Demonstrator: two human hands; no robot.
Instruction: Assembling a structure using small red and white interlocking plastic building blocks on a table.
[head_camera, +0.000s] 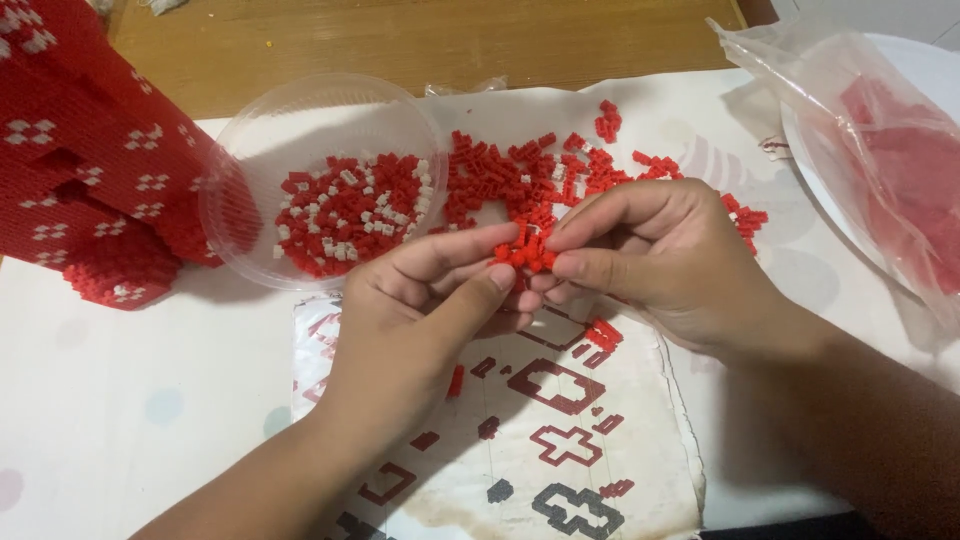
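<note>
Head view looks down on a white-covered table (120, 420) where both hands meet near the middle of the frame. Left hand (420, 310) comes up from seven o'clock, thumb and forefinger pinched on a small cluster of red bricks (525, 255); right hand (660, 260) enters from four o'clock and grips the same cluster from the other side with its fingertips (570, 266), so the piece sits clamped between the two hands, lifted above the table. At twelve o'clock from the cluster lies a loose heap of red bricks (540, 175) spread on the cloth. At ten o'clock stands a clear round plastic tub (240, 150) holding mixed red and white bricks. Further left, at nine o'clock, rises a large red brick-built model (80, 160) with white dotted marks. Beneath the wrists, at six o'clock, lies a worn pattern sheet (620, 470) printed with red and dark block shapes, a few stray red pieces resting on it. At two o'clock a clear plastic bag (870, 130) with red contents lies on a white plate (930, 70).
</note>
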